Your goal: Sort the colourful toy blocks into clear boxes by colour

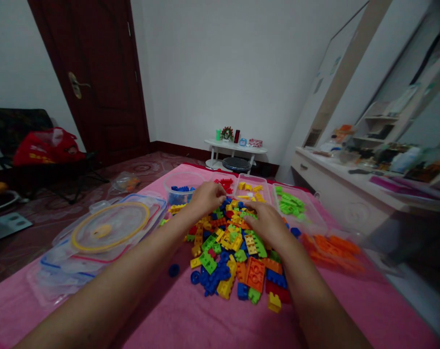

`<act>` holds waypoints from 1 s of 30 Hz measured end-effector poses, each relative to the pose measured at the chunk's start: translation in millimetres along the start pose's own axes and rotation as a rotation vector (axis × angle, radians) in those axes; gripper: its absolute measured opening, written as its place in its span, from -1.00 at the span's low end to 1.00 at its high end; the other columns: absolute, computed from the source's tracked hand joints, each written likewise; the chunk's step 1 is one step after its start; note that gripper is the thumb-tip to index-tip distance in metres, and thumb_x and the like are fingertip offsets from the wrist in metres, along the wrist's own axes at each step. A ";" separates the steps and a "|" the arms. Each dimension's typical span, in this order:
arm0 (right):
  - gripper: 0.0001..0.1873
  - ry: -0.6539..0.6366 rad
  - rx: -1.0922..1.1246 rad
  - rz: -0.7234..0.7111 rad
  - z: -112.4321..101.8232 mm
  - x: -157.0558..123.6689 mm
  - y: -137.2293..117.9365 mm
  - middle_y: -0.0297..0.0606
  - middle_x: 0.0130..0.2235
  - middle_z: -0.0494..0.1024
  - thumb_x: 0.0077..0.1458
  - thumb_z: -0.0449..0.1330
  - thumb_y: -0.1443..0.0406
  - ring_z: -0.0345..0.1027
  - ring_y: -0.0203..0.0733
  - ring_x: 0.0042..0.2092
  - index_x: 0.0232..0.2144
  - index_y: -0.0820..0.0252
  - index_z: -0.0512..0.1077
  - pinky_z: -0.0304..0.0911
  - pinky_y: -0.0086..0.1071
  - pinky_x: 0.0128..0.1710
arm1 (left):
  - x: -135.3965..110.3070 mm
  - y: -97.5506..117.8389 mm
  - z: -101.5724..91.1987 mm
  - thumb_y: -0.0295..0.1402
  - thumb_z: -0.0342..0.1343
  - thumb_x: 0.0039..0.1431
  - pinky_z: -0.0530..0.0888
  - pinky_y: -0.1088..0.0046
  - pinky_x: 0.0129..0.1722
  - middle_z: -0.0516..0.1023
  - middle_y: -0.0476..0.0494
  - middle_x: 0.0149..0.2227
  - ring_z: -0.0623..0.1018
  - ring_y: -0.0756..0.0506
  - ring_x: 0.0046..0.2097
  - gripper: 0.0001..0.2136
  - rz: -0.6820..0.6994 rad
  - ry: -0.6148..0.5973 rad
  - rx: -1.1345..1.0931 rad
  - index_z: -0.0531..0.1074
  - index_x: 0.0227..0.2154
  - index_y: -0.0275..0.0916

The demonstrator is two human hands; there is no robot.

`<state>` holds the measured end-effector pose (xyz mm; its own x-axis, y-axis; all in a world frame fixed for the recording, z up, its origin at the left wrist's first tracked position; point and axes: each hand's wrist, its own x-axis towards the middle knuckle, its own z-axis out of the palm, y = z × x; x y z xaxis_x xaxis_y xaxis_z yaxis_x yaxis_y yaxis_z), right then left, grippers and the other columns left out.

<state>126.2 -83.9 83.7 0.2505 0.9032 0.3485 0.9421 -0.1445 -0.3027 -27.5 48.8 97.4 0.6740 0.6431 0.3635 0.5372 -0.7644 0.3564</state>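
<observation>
A heap of mixed toy building bricks (pixel 238 237) in red, blue, green, yellow and orange lies on the pink cloth (pixel 212 320). My left hand (pixel 206 196) is over the far left part of the heap, close to the red bricks' box, its fingers curled together. What they hold, if anything, is too small to make out. On the far right side of the heap, my right hand (pixel 265 220) reaches in with thumb and fingers apart, touching or just above the bricks. Nothing shows in its grasp.
Behind the heap stand a round tub (pixel 174 198) with blue pieces, a red-brick box (pixel 234 178), a yellow-brick box (pixel 265 186) and a green-brick box (pixel 314 220). An orange-brick box (pixel 369 269) sits right. Stacked lids (pixel 111 228) lie left.
</observation>
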 end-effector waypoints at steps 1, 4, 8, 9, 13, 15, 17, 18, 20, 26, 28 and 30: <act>-0.56 -0.011 -0.026 -0.001 5.1 -0.7 1.1 -0.11 -0.03 0.50 -0.03 0.20 0.30 0.34 -0.05 0.01 -0.05 0.23 0.45 0.19 -0.26 0.01 | -4.5 5.6 3.2 -0.35 0.07 0.01 0.38 0.47 -0.29 0.60 -0.13 -0.32 0.53 -0.09 -0.29 -0.78 -0.008 -0.026 0.038 0.57 -0.30 -0.18; -0.65 -0.018 -0.063 0.010 10.4 -0.9 3.0 -0.14 -0.08 0.54 -0.04 0.21 0.31 0.35 -0.04 0.00 -0.14 0.18 0.51 0.18 -0.25 0.02 | -14.6 10.6 10.9 -0.32 0.14 -0.04 0.38 0.43 -0.26 0.59 -0.18 -0.27 0.53 -0.15 -0.22 -0.79 -0.032 -0.102 0.153 0.57 -0.30 -0.16; -0.70 0.029 -0.024 0.057 0.6 2.9 4.3 -0.22 -0.14 0.57 -0.09 0.23 0.33 0.39 -0.06 -0.07 -0.23 0.09 0.55 0.23 -0.26 -0.08 | -17.8 -1.1 18.1 -0.41 0.17 -0.08 0.39 0.39 -0.21 0.57 -0.19 -0.20 0.52 -0.19 -0.14 -0.74 -0.043 -0.154 0.176 0.55 -0.26 -0.15; -0.71 0.056 0.006 0.069 -2.5 4.1 4.0 -0.23 -0.16 0.58 -0.10 0.23 0.33 0.41 -0.07 -0.10 -0.24 0.09 0.55 0.25 -0.26 -0.10 | -17.1 -4.2 18.8 -0.44 0.17 -0.09 0.39 0.39 -0.19 0.57 -0.18 -0.19 0.51 -0.19 -0.13 -0.74 -0.047 -0.148 0.153 0.55 -0.26 -0.15; -0.72 0.196 0.273 0.038 -8.4 7.3 -3.3 -0.23 -0.22 0.59 -0.06 0.20 0.30 0.43 -0.14 -0.21 -0.24 0.16 0.54 0.29 -0.30 -0.18 | -12.5 -6.1 16.2 -0.44 0.13 -0.02 0.41 0.38 -0.23 0.57 -0.16 -0.31 0.52 -0.14 -0.23 -0.81 -0.068 -0.098 -0.173 0.55 -0.30 -0.24; -0.71 0.243 0.447 0.017 -7.5 7.7 -9.4 -0.20 -0.22 0.59 -0.02 0.16 0.27 0.44 -0.17 -0.23 -0.22 0.22 0.52 0.30 -0.33 -0.21 | -11.4 -0.9 13.6 -0.39 0.10 0.06 0.44 0.43 -0.32 0.54 -0.14 -0.38 0.51 -0.06 -0.34 -0.80 -0.143 -0.130 -0.540 0.51 -0.25 -0.29; -0.70 0.265 0.569 0.008 -5.9 7.3 -15.4 -0.17 -0.21 0.58 0.00 0.15 0.25 0.44 -0.17 -0.23 -0.21 0.25 0.51 0.31 -0.33 -0.21 | -12.0 6.1 11.4 -0.36 0.10 0.09 0.45 0.49 -0.38 0.53 -0.12 -0.39 0.50 0.00 -0.41 -0.75 -0.242 -0.204 -0.950 0.45 -0.16 -0.32; -0.68 0.271 0.601 0.003 -5.4 6.8 -18.0 -0.16 -0.20 0.58 0.00 0.16 0.24 0.44 -0.17 -0.22 -0.20 0.27 0.50 0.31 -0.32 -0.20 | -13.1 9.6 10.7 -0.34 0.13 0.08 0.45 0.52 -0.40 0.53 -0.12 -0.38 0.50 0.02 -0.42 -0.71 -0.278 -0.245 -1.123 0.42 -0.12 -0.31; -0.65 0.255 0.625 -0.013 -5.2 5.5 -22.3 -0.15 -0.18 0.57 -0.03 0.19 0.24 0.44 -0.15 -0.19 -0.17 0.26 0.49 0.31 -0.30 -0.16 | -15.9 16.1 9.9 -0.30 0.22 0.02 0.45 0.56 -0.42 0.52 -0.12 -0.38 0.51 0.05 -0.43 -0.66 -0.306 -0.321 -1.352 0.39 -0.13 -0.29; -0.64 0.151 0.563 -0.075 -8.2 1.4 -28.4 -0.17 -0.09 0.54 -0.01 0.19 0.30 0.40 -0.13 -0.05 -0.11 0.20 0.48 0.24 -0.24 0.00 | -22.3 27.6 15.2 -0.16 0.28 -0.08 0.39 0.66 -0.56 0.44 -0.01 -0.53 0.45 0.10 -0.55 -0.65 -0.330 -0.330 -1.429 0.38 -0.36 -0.32; -0.63 0.149 0.549 -0.094 -8.5 1.4 -28.1 -0.16 -0.07 0.53 0.00 0.18 0.31 0.39 -0.13 -0.03 -0.09 0.21 0.46 0.22 -0.23 0.03 | -22.6 28.0 19.0 -0.11 0.25 -0.06 0.38 0.67 -0.57 0.45 -0.02 -0.54 0.44 0.10 -0.56 -0.63 -0.316 -0.310 -1.398 0.38 -0.33 -0.31; -0.64 0.147 0.563 -0.092 -8.5 2.2 -26.8 -0.15 -0.08 0.54 0.00 0.17 0.31 0.39 -0.14 -0.04 -0.10 0.23 0.46 0.22 -0.25 0.03 | -22.9 28.0 22.2 -0.08 0.21 -0.02 0.38 0.67 -0.58 0.49 -0.05 -0.53 0.45 0.10 -0.57 -0.62 -0.299 -0.315 -1.364 0.38 -0.30 -0.31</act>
<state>103.5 -81.5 100.2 0.2396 0.8306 0.5027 0.7083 0.2046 -0.6756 -16.6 11.7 80.0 0.8037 0.5950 -0.0097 -0.1006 0.1520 0.9833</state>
